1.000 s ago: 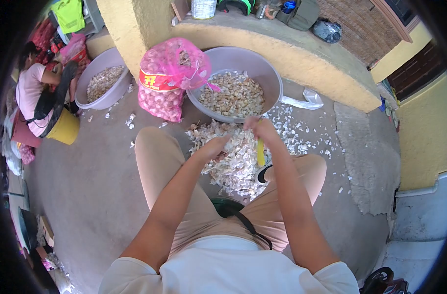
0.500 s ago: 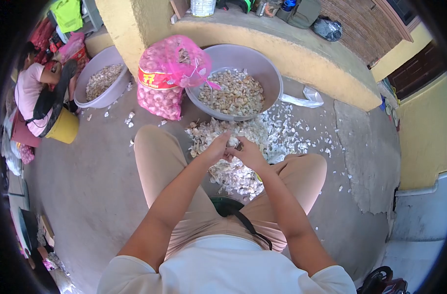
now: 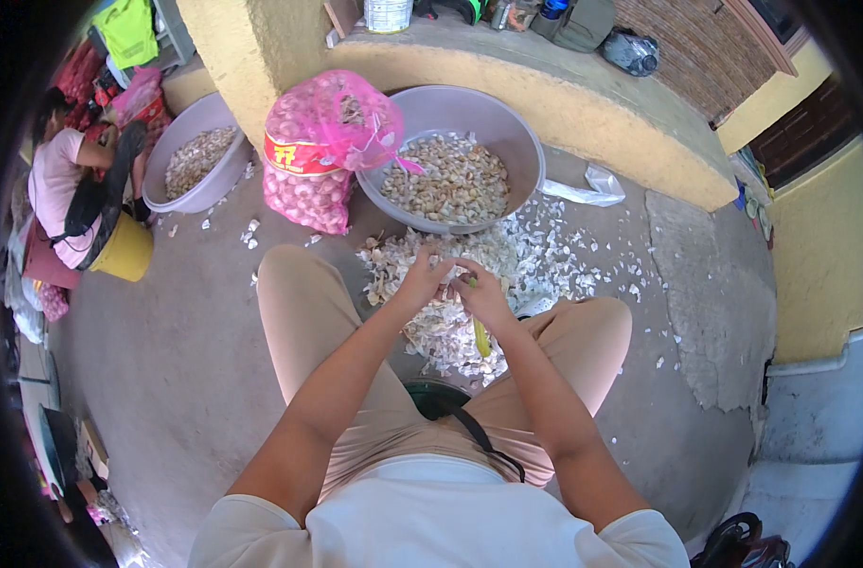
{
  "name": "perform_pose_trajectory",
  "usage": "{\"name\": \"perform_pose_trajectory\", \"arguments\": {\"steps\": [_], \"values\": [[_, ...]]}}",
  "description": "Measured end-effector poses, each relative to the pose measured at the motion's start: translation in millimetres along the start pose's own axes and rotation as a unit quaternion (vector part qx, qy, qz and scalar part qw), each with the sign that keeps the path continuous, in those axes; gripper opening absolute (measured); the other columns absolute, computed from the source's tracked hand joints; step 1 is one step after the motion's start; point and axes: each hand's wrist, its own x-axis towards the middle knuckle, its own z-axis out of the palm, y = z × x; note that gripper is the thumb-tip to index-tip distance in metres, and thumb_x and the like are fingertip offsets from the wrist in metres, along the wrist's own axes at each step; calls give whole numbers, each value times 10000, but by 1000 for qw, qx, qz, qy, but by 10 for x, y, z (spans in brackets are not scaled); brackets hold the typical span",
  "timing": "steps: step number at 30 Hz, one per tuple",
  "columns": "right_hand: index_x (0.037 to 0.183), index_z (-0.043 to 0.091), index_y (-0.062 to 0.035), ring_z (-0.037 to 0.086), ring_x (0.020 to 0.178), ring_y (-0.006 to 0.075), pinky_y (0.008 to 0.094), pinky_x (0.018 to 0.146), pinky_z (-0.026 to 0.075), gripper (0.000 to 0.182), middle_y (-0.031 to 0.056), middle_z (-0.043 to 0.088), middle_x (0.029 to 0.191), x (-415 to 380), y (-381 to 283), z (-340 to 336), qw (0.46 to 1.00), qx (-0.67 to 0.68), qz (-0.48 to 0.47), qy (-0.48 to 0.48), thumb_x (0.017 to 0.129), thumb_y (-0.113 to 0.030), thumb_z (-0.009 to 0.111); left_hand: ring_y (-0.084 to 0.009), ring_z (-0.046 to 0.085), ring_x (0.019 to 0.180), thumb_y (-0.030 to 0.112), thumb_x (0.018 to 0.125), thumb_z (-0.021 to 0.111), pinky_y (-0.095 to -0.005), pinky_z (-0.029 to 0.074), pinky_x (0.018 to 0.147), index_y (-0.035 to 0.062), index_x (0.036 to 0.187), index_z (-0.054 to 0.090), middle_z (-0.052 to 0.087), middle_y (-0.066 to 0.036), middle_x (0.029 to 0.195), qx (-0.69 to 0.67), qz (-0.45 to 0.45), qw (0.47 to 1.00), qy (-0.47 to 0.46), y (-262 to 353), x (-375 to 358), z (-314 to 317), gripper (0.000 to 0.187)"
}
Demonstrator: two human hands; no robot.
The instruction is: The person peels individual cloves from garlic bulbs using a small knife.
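Note:
My left hand (image 3: 426,281) and my right hand (image 3: 480,292) meet over a heap of papery white garlic skins (image 3: 450,346) between my knees. The fingers of my left hand are curled around a garlic bulb, which is mostly hidden by the hands. In my right hand is a slim tool with a yellow-green handle (image 3: 482,339), its end pointing back toward me; its working end is hidden. Just beyond the heap stands a large grey-lilac basin (image 3: 535,175) holding loose garlic cloves (image 3: 447,180).
A pink mesh sack of garlic bulbs (image 3: 308,194) leans beside the basin. At left, a person (image 3: 67,185) sits on a yellow bucket (image 3: 124,248) near another basin (image 3: 213,185) of cloves. A raised ledge (image 3: 583,114) runs behind; a white plastic piece (image 3: 587,194) lies at right.
My right hand has turned, bringing the yellow-green handle into clear view. My left hand has tilted slightly, and the white bulb that showed between the hands is now mostly covered.

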Motion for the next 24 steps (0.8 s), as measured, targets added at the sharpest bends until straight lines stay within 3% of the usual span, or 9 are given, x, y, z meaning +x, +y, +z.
{"name": "perform_pose_trajectory", "arguments": {"steps": [4,7,13,16,19,22,24], "values": [[1108,438,-115,363,420,80,220,368,290,361,-7,399,559,-50,-70,59,983,164,79,-28,763,-12,459,-225,560,571,334,805,523,-340,433,510,35,1023,506,566,-169,697,156,90,983,37,154,-130,20,370],[1089,429,-113,318,401,69,210,366,263,351,-24,357,532,-53,-92,25,964,239,99,-56,756,-3,425,-295,562,602,339,811,494,-366,424,572,-4,868,572,569,-194,695,273,106,953,76,290,-212,48,357],[1075,444,-56,295,394,58,200,360,250,334,-34,333,522,-51,-128,23,938,335,86,-22,748,5,414,-333,556,625,365,817,468,-372,419,565,-22,807,574,553,-210,652,259,128,956,42,304,-173,52,401],[1077,454,-50,280,388,50,192,355,252,323,-38,319,518,-4,-62,-41,898,430,81,-33,761,-5,404,-242,542,521,372,849,424,-340,431,507,-31,859,566,527,-169,583,320,133,938,1,258,-103,47,427],[1084,465,-70,267,383,48,188,352,254,319,-44,301,510,35,-20,-71,863,495,97,-33,777,-16,398,-173,526,479,364,860,414,-299,441,428,-42,809,561,505,-104,543,245,143,959,-18,222,-107,81,435],[1078,480,-80,262,377,52,186,349,251,308,-48,288,499,58,-12,-89,837,537,99,-28,786,-20,404,-126,516,483,360,864,412,-261,442,382,-44,803,567,494,-58,556,148,50,986,-57,316,-151,108,437],[1065,487,-82,260,374,57,184,349,253,298,-46,288,497,70,-9,-89,817,568,92,-35,787,-20,402,-121,513,488,357,862,417,-261,443,385,-45,834,570,496,-51,571,140,39,987,-71,345,-130,103,430]]}}
